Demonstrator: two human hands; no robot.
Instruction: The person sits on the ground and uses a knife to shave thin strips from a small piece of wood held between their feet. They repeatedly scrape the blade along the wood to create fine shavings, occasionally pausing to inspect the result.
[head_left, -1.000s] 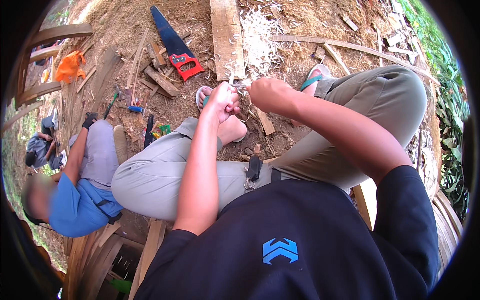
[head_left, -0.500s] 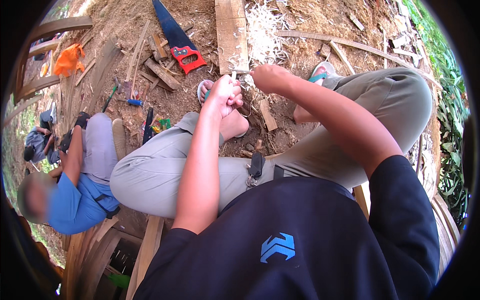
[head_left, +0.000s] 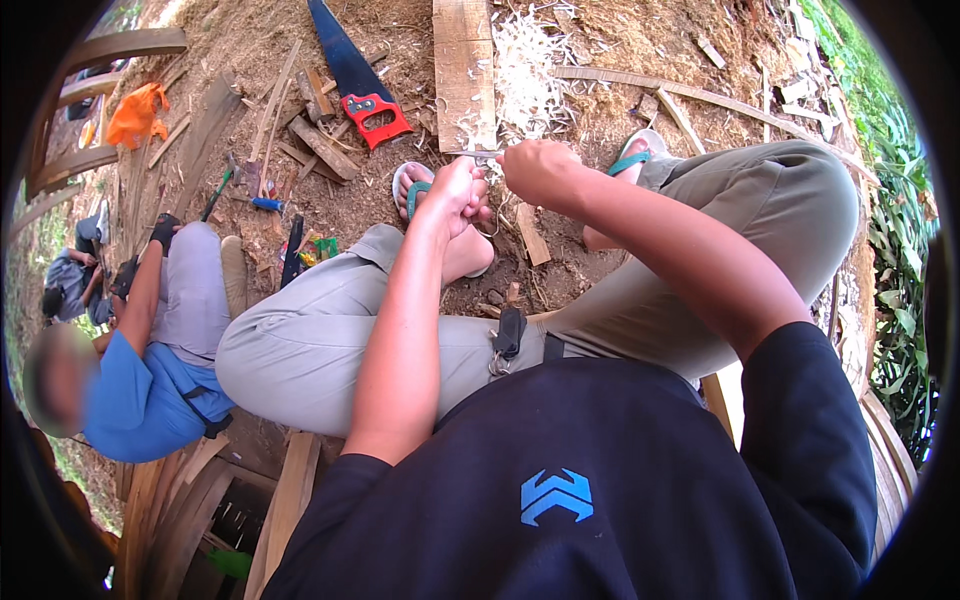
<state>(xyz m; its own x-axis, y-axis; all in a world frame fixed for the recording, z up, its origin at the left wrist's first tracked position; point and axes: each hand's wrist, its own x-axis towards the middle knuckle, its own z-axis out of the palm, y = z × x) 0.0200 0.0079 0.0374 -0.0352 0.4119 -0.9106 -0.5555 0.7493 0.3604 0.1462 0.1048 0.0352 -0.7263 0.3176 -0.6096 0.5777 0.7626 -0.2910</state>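
Just in front of the plank's near end, my two hands are close together. My right hand (head_left: 540,172) is a fist around the handle of a knife (head_left: 482,154); its thin grey blade points left, across the top of my left hand. My left hand (head_left: 460,192) is closed, fingers curled round a small pale wooden stick that is mostly hidden now. A flat wooden plank (head_left: 465,75) lies on the ground beyond. White curled wood shavings (head_left: 530,70) are heaped along its right side.
A handsaw (head_left: 362,85) with a red handle lies left of the plank, near wood offcuts (head_left: 322,148). A long thin wood strip (head_left: 690,88) crosses the ground at right. A person in a blue shirt (head_left: 150,400) sits at left. An orange bag (head_left: 137,115) lies far left.
The knife blade now lies across the top of my left hand, where the pale stick's tip stood up before. My right hand has shifted slightly nearer to me.
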